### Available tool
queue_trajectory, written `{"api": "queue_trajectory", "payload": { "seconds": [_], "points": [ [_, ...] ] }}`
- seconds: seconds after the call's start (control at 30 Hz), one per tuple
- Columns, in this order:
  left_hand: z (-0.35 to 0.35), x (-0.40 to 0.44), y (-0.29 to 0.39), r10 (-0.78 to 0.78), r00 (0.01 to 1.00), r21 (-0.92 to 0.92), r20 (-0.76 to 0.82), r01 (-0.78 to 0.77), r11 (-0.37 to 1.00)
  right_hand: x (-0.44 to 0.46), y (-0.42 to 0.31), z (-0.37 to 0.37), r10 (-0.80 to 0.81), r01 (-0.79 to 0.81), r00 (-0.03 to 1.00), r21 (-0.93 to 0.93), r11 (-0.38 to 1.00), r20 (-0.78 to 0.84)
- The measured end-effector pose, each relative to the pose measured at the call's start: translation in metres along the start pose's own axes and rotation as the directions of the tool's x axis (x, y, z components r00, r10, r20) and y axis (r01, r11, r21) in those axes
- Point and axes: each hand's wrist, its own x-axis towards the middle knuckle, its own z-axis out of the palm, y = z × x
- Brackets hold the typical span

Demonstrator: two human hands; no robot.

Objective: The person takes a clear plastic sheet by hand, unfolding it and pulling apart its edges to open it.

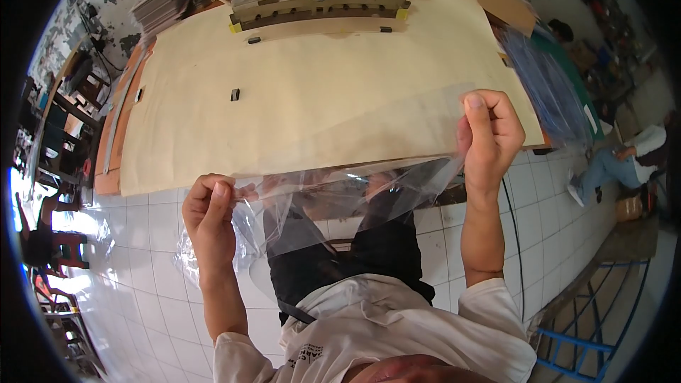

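A clear plastic sheet (333,191) stretches between my two hands over the front edge of the table. My left hand (213,216) pinches its left end just off the table's front edge. Higher up on the right, my right hand (489,131) grips the other end between thumb and fingers. The sheet's upper part lies over the cream board (298,99) on the table, and its lower part hangs above my lap. More crumpled clear plastic (245,237) hangs beside my left hand.
A machine with red knobs (319,0) stands at the table's back. Small black blocks (235,95) rest on the board. A metal ruler (117,128) lies at the left edge, stacked clear sheets (546,85) at the right. A seated person (613,163) is far right.
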Motion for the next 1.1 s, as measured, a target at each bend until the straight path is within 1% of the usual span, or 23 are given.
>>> {"api": "queue_trajectory", "payload": {
  "seconds": [0.07,0.1,0.33,0.43,0.5,0.53,0.6,0.63,0.7,0.73,0.8,0.83,0.9,0.97,1.03,1.1],
  "points": [
    [-0.004,0.0,-0.001,-0.004,1.0,0.019,0.014,0.003,1.0,0.001,0.004,0.003,-0.114,0.114,0.993,-0.005,0.993,-0.027],
    [-0.006,0.0,-0.001,-0.007,0.999,0.038,0.034,0.006,0.999,0.001,0.005,0.003,-0.114,0.114,0.993,-0.002,0.993,-0.023],
    [0.0,-0.002,0.006,0.012,1.0,0.074,-0.013,-0.011,0.997,0.002,0.006,0.003,-0.095,0.095,0.995,0.016,0.995,-0.03],
    [0.0,0.0,0.006,0.019,0.999,0.033,-0.026,-0.018,0.999,0.004,0.01,0.003,-0.106,0.107,0.994,0.031,0.994,-0.037],
    [-0.002,0.0,0.007,0.015,1.0,0.012,0.018,-0.015,1.0,0.004,0.01,0.003,-0.116,0.117,0.993,0.032,0.993,-0.037],
    [-0.003,0.0,0.008,0.015,1.0,0.014,0.014,-0.015,1.0,0.004,0.008,0.003,-0.106,0.108,0.994,0.042,0.993,-0.041],
    [-0.005,0.001,0.011,-0.001,0.997,0.006,0.072,0.0,1.0,0.003,0.007,0.002,-0.092,0.094,0.995,0.053,0.994,-0.043],
    [-0.007,0.002,0.011,-0.002,0.998,0.007,0.069,0.001,1.0,0.003,0.007,0.001,-0.094,0.096,0.994,0.048,0.994,-0.051],
    [-0.014,0.004,0.012,-0.043,0.982,-0.006,0.185,0.045,0.999,0.003,0.006,0.0,-0.096,0.098,0.994,0.045,0.994,-0.056],
    [-0.018,0.006,0.011,-0.042,0.982,-0.005,0.182,0.044,0.999,0.003,0.005,-0.001,-0.085,0.087,0.995,0.035,0.996,-0.058],
    [-0.023,0.008,0.01,-0.016,0.969,0.008,0.247,0.014,1.0,0.004,0.006,-0.002,-0.075,0.076,0.996,0.028,0.997,-0.057],
    [-0.021,0.007,0.012,-0.015,0.969,0.009,0.245,0.014,1.0,0.005,0.008,-0.003,-0.085,0.088,0.994,0.03,0.996,-0.069],
    [-0.013,0.006,0.019,-0.019,0.959,-0.07,0.283,0.041,0.997,0.006,0.01,-0.004,-0.096,0.098,0.992,0.033,0.995,-0.079],
    [-0.013,0.006,0.018,-0.019,0.963,-0.064,0.269,0.038,0.997,0.006,0.012,-0.004,-0.083,0.091,0.993,0.095,0.991,-0.088],
    [-0.01,0.005,0.019,-0.018,0.967,-0.058,0.255,0.034,0.998,0.006,0.01,-0.004,-0.083,0.091,0.993,0.092,0.992,-0.084],
    [-0.004,0.004,0.021,-0.005,0.989,0.028,0.148,0.001,1.0,0.006,0.008,-0.004,-0.083,0.09,0.993,0.089,0.992,-0.08]
  ]
}}
